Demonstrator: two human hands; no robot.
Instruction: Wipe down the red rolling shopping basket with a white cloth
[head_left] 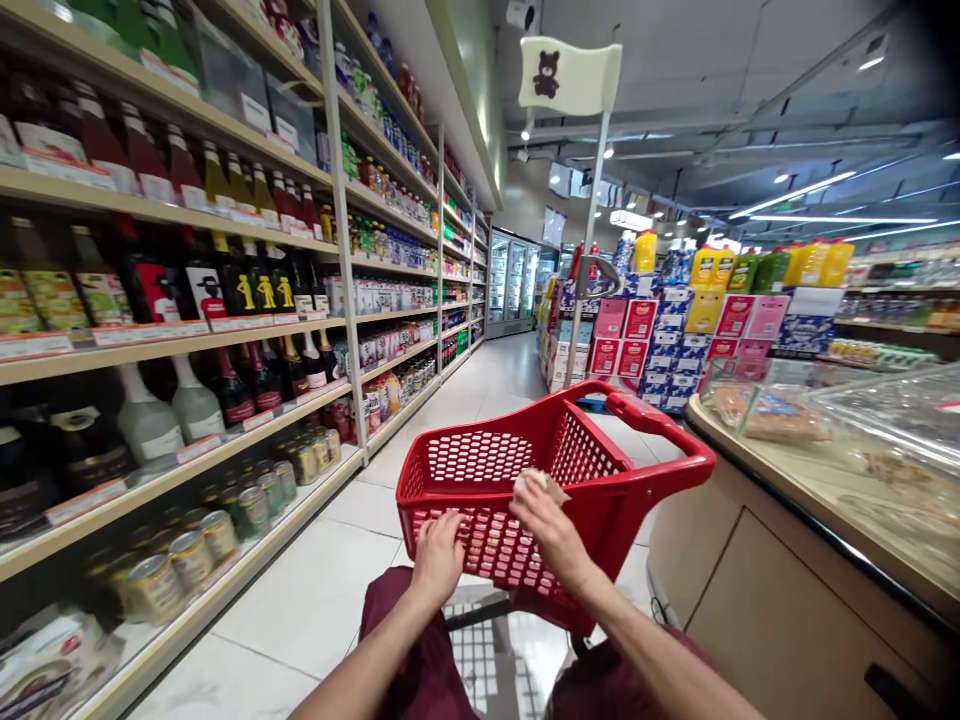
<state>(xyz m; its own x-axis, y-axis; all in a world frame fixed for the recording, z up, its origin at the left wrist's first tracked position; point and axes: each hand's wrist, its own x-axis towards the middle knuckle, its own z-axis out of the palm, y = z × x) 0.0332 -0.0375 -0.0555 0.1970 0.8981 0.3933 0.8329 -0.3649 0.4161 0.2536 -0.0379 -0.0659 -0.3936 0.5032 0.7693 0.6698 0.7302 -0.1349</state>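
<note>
A small red plastic shopping cart stands before my knees, its side and front walls pierced with holes. My left hand is closed over the near rim of its basket, at the left end. My right hand is at the same rim, further right, with a crumpled whitish cloth under its fingers. Whether the cloth is fabric or paper, I cannot tell. The cart's red handle lies to the right, touched by neither hand. A pole with a cream bear flag rises behind the basket.
Shelves of bottles and cans run along the left. To the right, close to the cart, is a counter with a clear top. Stacked drink boxes stand beyond the cart. The tiled aisle leads back to glass-door coolers.
</note>
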